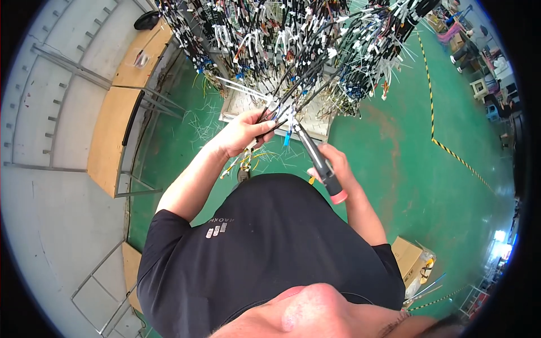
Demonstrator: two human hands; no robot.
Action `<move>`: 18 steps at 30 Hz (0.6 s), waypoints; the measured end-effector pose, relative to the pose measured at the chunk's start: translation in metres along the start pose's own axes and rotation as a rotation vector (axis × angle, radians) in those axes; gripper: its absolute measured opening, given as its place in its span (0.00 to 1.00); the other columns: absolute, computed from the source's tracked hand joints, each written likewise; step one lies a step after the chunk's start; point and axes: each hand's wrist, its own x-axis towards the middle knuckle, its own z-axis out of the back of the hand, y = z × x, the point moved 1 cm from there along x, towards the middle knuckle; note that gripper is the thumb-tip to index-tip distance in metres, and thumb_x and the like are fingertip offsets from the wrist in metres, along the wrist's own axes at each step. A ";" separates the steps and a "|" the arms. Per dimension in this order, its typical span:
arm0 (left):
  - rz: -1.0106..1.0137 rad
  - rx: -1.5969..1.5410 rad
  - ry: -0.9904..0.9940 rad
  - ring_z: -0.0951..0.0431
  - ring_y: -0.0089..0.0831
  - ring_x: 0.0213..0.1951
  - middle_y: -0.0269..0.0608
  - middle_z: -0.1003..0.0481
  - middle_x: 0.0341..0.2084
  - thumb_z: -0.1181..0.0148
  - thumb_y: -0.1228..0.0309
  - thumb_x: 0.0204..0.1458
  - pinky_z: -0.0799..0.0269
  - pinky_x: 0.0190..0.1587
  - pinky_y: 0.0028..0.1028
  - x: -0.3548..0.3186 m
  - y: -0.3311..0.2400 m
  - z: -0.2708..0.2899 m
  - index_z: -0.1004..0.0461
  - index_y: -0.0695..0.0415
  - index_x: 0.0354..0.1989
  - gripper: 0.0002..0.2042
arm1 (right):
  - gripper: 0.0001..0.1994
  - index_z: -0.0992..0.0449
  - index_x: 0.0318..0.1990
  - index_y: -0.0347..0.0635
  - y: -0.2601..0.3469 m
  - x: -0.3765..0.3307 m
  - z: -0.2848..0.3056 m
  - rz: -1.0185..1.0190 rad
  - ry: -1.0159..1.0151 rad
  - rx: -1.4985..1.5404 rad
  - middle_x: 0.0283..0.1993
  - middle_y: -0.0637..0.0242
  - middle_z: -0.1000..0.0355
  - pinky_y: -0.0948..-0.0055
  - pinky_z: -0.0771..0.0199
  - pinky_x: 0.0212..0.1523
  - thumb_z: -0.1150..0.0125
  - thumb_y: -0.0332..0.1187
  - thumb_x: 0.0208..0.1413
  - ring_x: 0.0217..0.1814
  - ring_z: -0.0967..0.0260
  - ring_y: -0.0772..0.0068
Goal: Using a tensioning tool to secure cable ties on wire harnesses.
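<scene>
My left hand [248,130] is closed around several black cables [280,96] of a wire harness, in front of the big hanging mass of harnesses [270,42]. Long white cable ties [242,88] stick out to the left above that hand. In my right hand [336,164] is a long black-and-grey hand tool [314,153] with a red end cap, its tip reaching up to the cables beside my left fingers. The exact kind of tool does not show. A blue connector [287,138] hangs just below the tip, and loose yellow and white wire ends dangle under my left hand.
Behind the cables stands a pale platform [315,130] under the harnesses. Wooden-topped tables [110,135] line the left wall. Tie offcuts [205,121] litter the green floor [389,191]. A cardboard box [408,260] sits at the lower right; people and stools are far right, beyond yellow-black floor tape [431,107].
</scene>
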 end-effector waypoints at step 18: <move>-0.028 -0.091 -0.018 0.30 0.21 0.22 0.29 0.29 0.22 0.27 0.69 0.57 0.34 0.28 0.23 0.003 0.003 0.000 0.28 0.56 0.38 0.12 | 0.24 0.26 0.50 0.37 -0.006 -0.012 0.011 0.166 -0.106 -0.357 0.48 0.54 0.29 0.45 0.38 0.74 0.27 0.30 0.43 0.57 0.29 0.43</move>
